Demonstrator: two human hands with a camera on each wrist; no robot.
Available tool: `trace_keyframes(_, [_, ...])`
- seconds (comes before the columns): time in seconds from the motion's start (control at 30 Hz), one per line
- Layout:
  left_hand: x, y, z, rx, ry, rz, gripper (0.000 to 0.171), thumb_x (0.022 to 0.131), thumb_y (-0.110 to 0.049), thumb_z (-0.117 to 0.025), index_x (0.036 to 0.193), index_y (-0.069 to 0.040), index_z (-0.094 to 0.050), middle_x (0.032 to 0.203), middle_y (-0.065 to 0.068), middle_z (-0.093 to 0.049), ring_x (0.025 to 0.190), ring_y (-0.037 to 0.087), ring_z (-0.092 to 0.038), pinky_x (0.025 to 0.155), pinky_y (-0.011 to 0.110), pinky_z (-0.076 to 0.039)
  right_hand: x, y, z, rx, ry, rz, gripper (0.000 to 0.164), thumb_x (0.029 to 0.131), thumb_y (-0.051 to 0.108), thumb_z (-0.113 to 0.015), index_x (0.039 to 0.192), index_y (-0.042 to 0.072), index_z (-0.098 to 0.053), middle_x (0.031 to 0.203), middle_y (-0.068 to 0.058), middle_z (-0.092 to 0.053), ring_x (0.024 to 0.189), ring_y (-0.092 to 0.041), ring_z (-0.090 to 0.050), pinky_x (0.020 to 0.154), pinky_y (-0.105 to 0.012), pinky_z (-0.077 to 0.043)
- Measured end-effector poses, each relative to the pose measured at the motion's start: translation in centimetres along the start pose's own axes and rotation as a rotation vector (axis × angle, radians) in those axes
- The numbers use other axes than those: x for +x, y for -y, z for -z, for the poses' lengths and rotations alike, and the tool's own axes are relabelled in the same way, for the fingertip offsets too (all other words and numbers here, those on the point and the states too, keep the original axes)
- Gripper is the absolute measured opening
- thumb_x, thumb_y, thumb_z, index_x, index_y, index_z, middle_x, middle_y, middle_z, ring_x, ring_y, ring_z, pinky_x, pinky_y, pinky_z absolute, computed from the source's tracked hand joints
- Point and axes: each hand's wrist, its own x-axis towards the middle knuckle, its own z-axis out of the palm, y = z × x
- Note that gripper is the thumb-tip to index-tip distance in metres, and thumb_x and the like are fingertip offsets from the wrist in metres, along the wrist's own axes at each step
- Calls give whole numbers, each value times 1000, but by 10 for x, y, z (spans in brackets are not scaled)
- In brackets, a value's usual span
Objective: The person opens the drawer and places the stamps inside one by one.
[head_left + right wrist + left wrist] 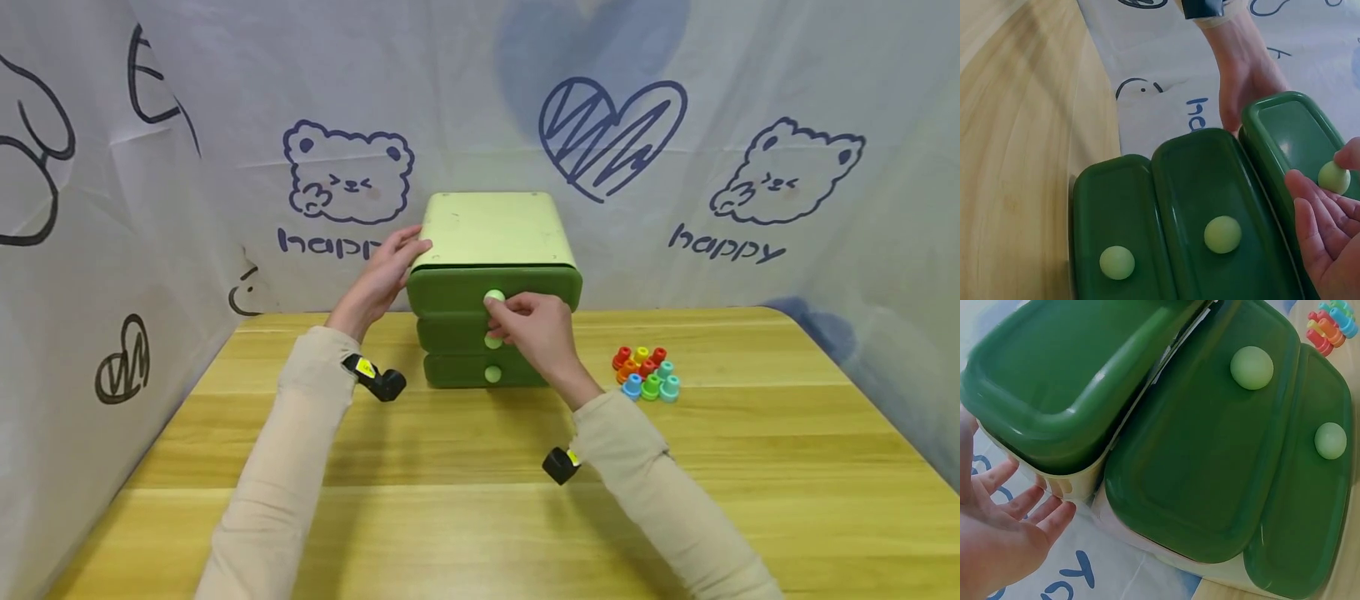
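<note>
A small drawer cabinet (pixel 495 229) with a pale yellow-green top and three dark green drawer fronts stands at the back of the table. My left hand (pixel 382 279) lies along its left side, fingers extended against the side wall near the top edge. With thumb and fingers, my right hand (pixel 542 329) pinches the round pale green knob (pixel 1334 178) of the top drawer (pixel 450 292). That drawer's front stands a little farther out than the two below. The middle knob (pixel 1222 234) and bottom knob (pixel 1117 262) are untouched.
To the right of the cabinet, several small coloured pegs (pixel 647 372) stand in a cluster on the wooden table (pixel 465 517). A white cloth (pixel 480 108) with drawings hangs close behind the cabinet and along the left.
</note>
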Motion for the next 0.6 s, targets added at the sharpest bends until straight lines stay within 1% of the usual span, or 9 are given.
trace_keyframes(0.17, [0,0,0,10,2,-2,62,99,-23,-52,151,-5,-25,147,17,-31,134,27,-34,110,36,-33,-7,4,2,-7,19,24,32,91,28,-69,83,-2,-74,72,-9,-71,67,-28,-70,64,-40,-59])
trace_keyframes(0.37, [1,-1,1,13,7,7,63,99,-24,-52,151,-5,-23,148,17,-30,135,28,-33,110,37,-33,-13,8,5,-18,26,29,32,91,28,-68,83,-3,-74,70,-9,-70,69,-30,-70,64,-45,-59])
trace_keyframes(0.5, [1,-1,1,8,11,8,62,99,-24,-52,151,-5,-23,148,17,-30,134,29,-33,110,38,-34,-18,11,7,-27,28,30,31,91,28,-69,84,-2,-74,70,-8,-71,67,-27,-70,62,-41,-59])
trace_keyframes(0.6, [0,0,1,17,17,10,63,99,-25,-52,152,-6,-22,149,17,-29,136,29,-31,112,39,-30,-22,12,8,-28,30,30,30,90,27,-69,84,-2,-74,70,-7,-71,66,-23,-70,61,-39,-59])
